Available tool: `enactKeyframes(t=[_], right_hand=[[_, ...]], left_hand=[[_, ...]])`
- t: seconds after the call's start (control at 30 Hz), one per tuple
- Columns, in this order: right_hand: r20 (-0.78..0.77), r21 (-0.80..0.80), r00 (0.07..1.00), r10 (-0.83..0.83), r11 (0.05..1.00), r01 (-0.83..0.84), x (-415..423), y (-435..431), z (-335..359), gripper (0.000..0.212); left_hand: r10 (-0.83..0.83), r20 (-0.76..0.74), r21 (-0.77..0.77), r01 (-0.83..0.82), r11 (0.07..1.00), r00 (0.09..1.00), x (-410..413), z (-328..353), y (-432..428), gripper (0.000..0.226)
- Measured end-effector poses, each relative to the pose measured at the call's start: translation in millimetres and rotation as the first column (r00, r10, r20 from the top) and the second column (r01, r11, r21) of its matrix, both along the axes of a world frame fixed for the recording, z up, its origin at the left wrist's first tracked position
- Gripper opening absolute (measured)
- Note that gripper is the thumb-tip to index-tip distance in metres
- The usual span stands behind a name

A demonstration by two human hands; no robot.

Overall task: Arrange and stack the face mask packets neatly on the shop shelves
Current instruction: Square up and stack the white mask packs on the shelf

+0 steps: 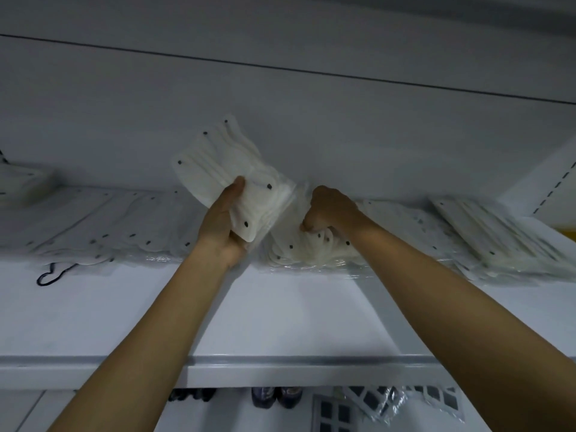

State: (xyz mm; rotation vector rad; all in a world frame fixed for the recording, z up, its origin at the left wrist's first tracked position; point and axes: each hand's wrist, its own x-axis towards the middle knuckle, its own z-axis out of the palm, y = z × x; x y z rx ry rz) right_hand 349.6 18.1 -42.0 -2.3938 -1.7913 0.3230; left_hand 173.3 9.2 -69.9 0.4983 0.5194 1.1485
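I have a fanned bundle of white mask packets point(229, 179) lifted off the shelf point(280, 313), tilted up toward the back wall point(311, 120). My left hand point(224, 222) grips it from below, thumb on the front face, fingers wrapped behind. My right hand point(327, 208) is clenched round the loose clear wrap point(294, 194) and the top of a crumpled packet pile point(311, 247) lying mid-shelf, far side.

Risks, as I judge them: the bundle is splayed, so packets could slide out of my left grip and drop over the near shelf edge point(280, 367). Slick plastic makes that likelier. If the right hand tugs the wrap, it may drag the crumpled pile forward or scatter it. The wrap bridges both hands, so pulling one side may skew the other.

Around: a flat row of packets point(109, 226) lies left along the back, touching the space where I would set the bundle. A dark ear loop point(50, 275) hangs out near it and could snag. A slanted stack point(486, 241) lies right, just beside the pile, crowding it. More goods sit on the lower shelf point(374, 406), blurred.
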Motion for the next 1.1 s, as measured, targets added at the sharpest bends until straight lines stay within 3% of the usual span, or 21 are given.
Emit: enactKeyframes(t=[0.13,0.17,0.27,0.4,0.47,0.53,0.57,0.63,0.67,0.77,0.83,0.97,1.1], right_hand=[[-0.281,0.226,0.96,0.006,0.972,0.06,5,2,6,0.015],[-0.407,0.28,0.912,0.047,0.957,0.076,7,-2,11,0.008],[-0.692,0.399,0.692,0.206,0.908,0.129,5,-29,19,0.024],[-0.841,0.449,0.426,0.332,0.868,0.21,-2,-56,6,0.02],[-0.886,0.418,0.326,0.329,0.872,0.256,-6,-66,2,0.026],[-0.898,0.428,0.241,0.368,0.858,0.282,-4,-75,0,0.056],[-0.876,0.469,0.27,0.4,0.837,0.281,-2,-82,2,0.059],[-0.8,0.573,0.385,0.46,0.775,0.265,5,-98,3,0.042],[-0.789,0.59,0.39,0.475,0.764,0.261,11,-105,1,0.039],[-0.804,0.573,0.371,0.465,0.773,0.272,22,-119,-19,0.075],[-0.82,0.554,0.342,0.459,0.785,0.277,24,-123,-26,0.089],[-0.765,0.624,0.384,0.517,0.742,0.243,33,-125,-12,0.061],[-0.755,0.595,0.423,0.502,0.795,0.12,41,-131,-12,0.052]], left_hand=[[-0.023,-0.026,0.02,0.023,1.0,0.999,1,-1,-1,0.038],[-0.013,-0.04,0.038,0.015,0.999,0.999,1,-1,-2,0.043],[0.032,-0.137,0.186,-0.006,0.983,0.99,7,-5,-1,0.052],[0.172,-0.294,0.314,-0.076,0.947,0.94,17,-4,-12,0.03],[0.23,-0.299,0.423,-0.087,0.902,0.926,21,-4,-19,0.045],[0.302,-0.349,0.534,-0.077,0.842,0.887,25,-2,-27,0.068],[0.336,-0.399,0.585,-0.045,0.81,0.853,28,-2,-32,0.074],[0.356,-0.529,0.633,0.079,0.77,0.77,36,-6,-44,0.075],[0.325,-0.58,0.615,0.139,0.777,0.747,41,-10,-51,0.075],[0.159,-0.583,0.499,0.197,0.844,0.797,52,-20,-65,0.076],[0.212,-0.591,0.526,0.174,0.832,0.778,58,-17,-74,0.069],[0.418,-0.563,0.643,0.06,0.763,0.713,61,8,-89,0.058],[0.388,-0.622,0.617,0.122,0.777,0.68,55,9,-99,0.071]])
